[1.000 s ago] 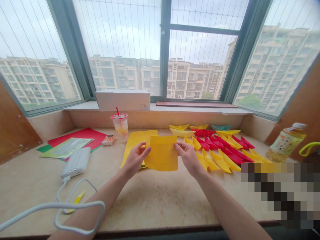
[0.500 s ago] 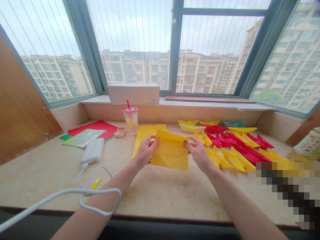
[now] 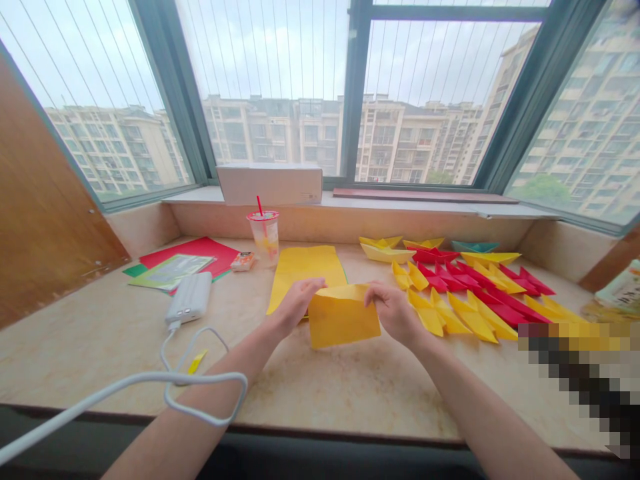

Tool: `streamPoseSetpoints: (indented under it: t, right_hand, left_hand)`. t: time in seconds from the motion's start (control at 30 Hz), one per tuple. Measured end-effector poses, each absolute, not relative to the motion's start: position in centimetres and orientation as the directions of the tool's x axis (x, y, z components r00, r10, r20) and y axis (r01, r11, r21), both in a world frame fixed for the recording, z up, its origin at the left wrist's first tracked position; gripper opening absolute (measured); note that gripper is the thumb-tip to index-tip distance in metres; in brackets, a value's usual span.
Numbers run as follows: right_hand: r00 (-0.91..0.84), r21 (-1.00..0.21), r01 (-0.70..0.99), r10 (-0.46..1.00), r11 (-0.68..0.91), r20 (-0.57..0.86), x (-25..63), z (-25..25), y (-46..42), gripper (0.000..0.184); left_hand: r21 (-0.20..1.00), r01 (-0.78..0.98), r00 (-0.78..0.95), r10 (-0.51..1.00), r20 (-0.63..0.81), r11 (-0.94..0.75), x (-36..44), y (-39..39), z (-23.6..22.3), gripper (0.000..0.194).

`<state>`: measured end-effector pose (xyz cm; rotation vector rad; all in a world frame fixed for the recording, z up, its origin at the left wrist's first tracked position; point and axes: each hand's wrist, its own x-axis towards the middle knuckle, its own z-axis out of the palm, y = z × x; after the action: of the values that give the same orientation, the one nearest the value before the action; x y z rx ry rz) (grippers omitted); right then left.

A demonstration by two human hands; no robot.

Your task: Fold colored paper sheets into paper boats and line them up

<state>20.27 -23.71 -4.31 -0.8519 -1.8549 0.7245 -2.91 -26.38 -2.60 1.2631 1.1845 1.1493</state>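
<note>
Between my hands is a sheet of yellow paper (image 3: 345,320), its top edge bent over toward me and its lower part hanging just above the counter. My left hand (image 3: 300,303) pinches its upper left corner, and my right hand (image 3: 393,308) grips the upper right corner with curled fingers. Behind it lies a stack of yellow paper (image 3: 310,263) with a green edge showing at its right. To the right stand several folded paper boats, among them a yellow boat (image 3: 480,317), a red boat (image 3: 434,256) and a green boat (image 3: 475,247).
A lidded cup with a red straw (image 3: 265,237) stands behind my left hand, beside a small orange-and-white box (image 3: 243,261). A white power bank (image 3: 189,299) trails a white cable (image 3: 130,380) across my left forearm. Red paper (image 3: 220,257) lies at the back left.
The paper's top edge has been bent down, so the sheet looks shorter. My hands have lowered slightly, and the right fingers have curled over the corner.
</note>
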Motion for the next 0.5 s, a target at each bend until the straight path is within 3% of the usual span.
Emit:
streamPoseSetpoints:
  t: [0.1,0.23,0.4,0.5]
  right_hand:
    - [-0.281,-0.801,0.229,0.825,0.554,0.49,20.09,-4.15,-23.76,0.022]
    - [-0.171,-0.917,0.029,0.906,0.398,0.388,19.88,-3.92,-23.36,0.013]
    - [-0.222,-0.967,-0.081,0.941,0.242,0.254,19.78,-3.38,-23.61,0.048]
    - [-0.294,-0.979,-0.098,0.934,0.18,0.202,19.55,-3.32,-24.06,0.059]
  left_hand:
    - [0.99,0.131,0.067,0.997,0.048,-0.057,-2.67,-26.34,-2.71,0.041]
    - [0.988,0.101,-0.008,0.993,0.121,-0.119,-2.53,-26.17,-2.7,0.04]
    - [0.955,0.207,-0.101,0.966,0.237,-0.213,-2.7,-26.06,-2.59,0.032]
    - [0.931,0.247,-0.065,0.954,0.291,-0.267,-2.52,-26.31,-2.54,0.029]
